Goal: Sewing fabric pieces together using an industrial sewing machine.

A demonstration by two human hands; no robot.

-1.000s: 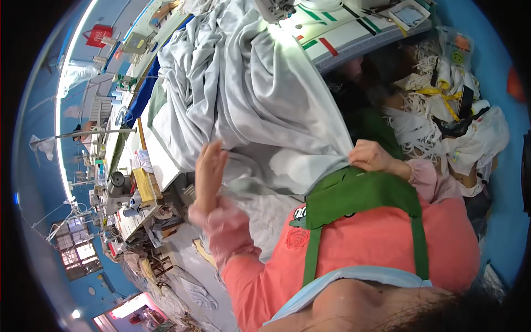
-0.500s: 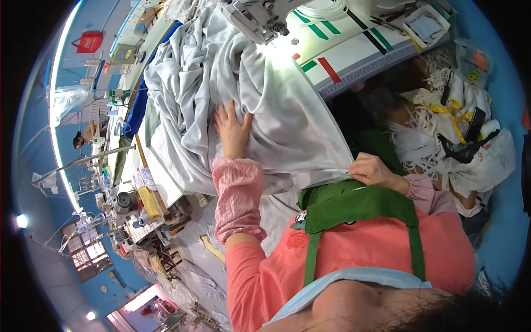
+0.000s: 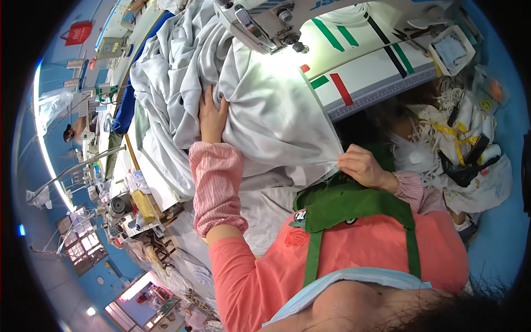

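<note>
A large pale grey cloth (image 3: 276, 127) covers the left of the sewing table, bunched in folds at its far left and smoother toward the right. Its far part runs under the lit head of a white sewing machine (image 3: 260, 27). My left hand (image 3: 212, 117) lies on the folds, fingers spread and pointing away from me. With my right hand (image 3: 362, 166) I pinch the cloth's right edge near its front corner, just above my green apron (image 3: 359, 207). The edge is drawn taut from there toward the machine.
Coloured tape strips (image 3: 341, 89) and a ruler strip (image 3: 381, 93) mark the table's right part. Beyond them stands a white tray (image 3: 451, 51). Scraps, thread spools and a yellow measuring tape (image 3: 456, 138) pile up at right. Other machines line the left; another person (image 3: 69, 133) sits far off.
My left hand has slid a little left and away from me over the cloth. My right hand, still pinching the edge, has shifted slightly left and away.
</note>
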